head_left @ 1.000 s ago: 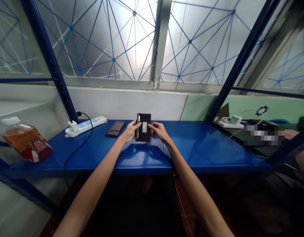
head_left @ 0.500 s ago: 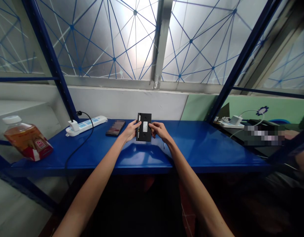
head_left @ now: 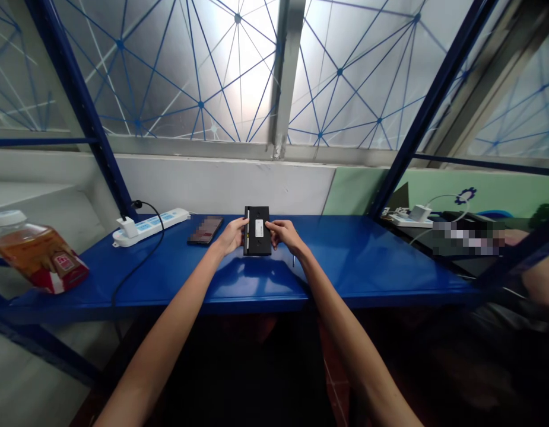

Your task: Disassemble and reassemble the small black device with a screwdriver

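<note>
Black box [head_left: 257,232] with a white label is held up over the blue table [head_left: 358,255], between both hands: the left hand [head_left: 232,236], partly closed, grips its left edge, thumb on the face; the right hand [head_left: 285,233], fingers curled in, pinches the right edge. Off to the left on the tabletop lie a phone [head_left: 205,232] and a white power strip [head_left: 154,226]. Behind stand a white-and-green wall [head_left: 221,185] and patterned windows [head_left: 167,71].

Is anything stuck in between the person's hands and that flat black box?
Nothing that I can see. The left hand holds the black box by its left edge and the right hand by its right edge. The phone lies off to the left, not between them.
</note>
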The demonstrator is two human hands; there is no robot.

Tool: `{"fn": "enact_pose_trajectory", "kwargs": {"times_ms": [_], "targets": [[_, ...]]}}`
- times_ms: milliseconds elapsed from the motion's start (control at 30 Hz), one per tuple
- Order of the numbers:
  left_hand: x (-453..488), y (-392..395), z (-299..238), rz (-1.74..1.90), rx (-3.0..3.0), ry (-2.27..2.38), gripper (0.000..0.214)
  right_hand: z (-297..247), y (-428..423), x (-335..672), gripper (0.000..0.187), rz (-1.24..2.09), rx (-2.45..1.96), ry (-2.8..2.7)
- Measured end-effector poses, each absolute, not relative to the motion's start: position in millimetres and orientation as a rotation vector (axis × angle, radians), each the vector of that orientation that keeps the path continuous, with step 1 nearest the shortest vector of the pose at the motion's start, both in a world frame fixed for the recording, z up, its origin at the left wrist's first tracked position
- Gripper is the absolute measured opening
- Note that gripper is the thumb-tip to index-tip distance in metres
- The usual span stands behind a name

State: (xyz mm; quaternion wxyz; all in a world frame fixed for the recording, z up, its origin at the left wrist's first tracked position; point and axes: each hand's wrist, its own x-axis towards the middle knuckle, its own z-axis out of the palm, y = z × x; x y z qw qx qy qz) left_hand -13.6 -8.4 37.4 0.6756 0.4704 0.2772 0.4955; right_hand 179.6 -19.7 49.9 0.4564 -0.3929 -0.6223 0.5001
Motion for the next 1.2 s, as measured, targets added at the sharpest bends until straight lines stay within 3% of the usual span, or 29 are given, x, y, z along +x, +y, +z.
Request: {"fn": "enact_pose_trajectory", "kwargs": {"times_ms": [867, 1100, 1200], "targets": [[-11.0, 0.1, 30.1, 1.094, 1.054, 0.637, 0.022, 51.5, -20.9, 179.8, 0.044, 1.205, -1.024, -1.475], [-10.7, -4.7, 32.1, 1.092, 1.106, 0.644, 0.034, 48.6, -19.0, 182.5, 0.045, 1.171, -1.021, -1.574], [-11.2, -6.0, 33.3, 1.113, 1.097, 0.634, 0.037, 46.5, -19.0, 182.9, 0.047, 0.998, -1.086, -1.673]]}}
